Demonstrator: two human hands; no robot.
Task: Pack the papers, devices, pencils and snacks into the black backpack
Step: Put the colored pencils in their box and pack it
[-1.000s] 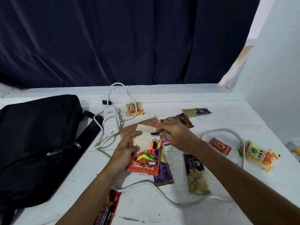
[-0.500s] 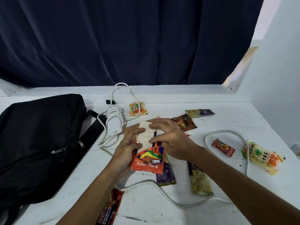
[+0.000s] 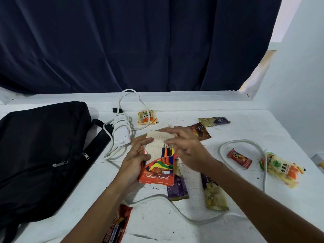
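The left hand [image 3: 135, 163] grips the orange cardboard box of colour pencils [image 3: 157, 171] above the white tabletop [image 3: 228, 228]. The right hand [image 3: 185, 146], fingers relaxed, hovers over its open flap. Next, I think, close the flap, then open the zipped black fabric backpack [image 3: 40, 151] lying at left.

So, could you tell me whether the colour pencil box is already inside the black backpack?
No, the left hand holds the colour pencil box above the table, beside the black backpack.

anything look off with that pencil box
The colour pencil box, held in the left hand, is open with its flap up and only about four pencils showing at one side; the rest looks empty.
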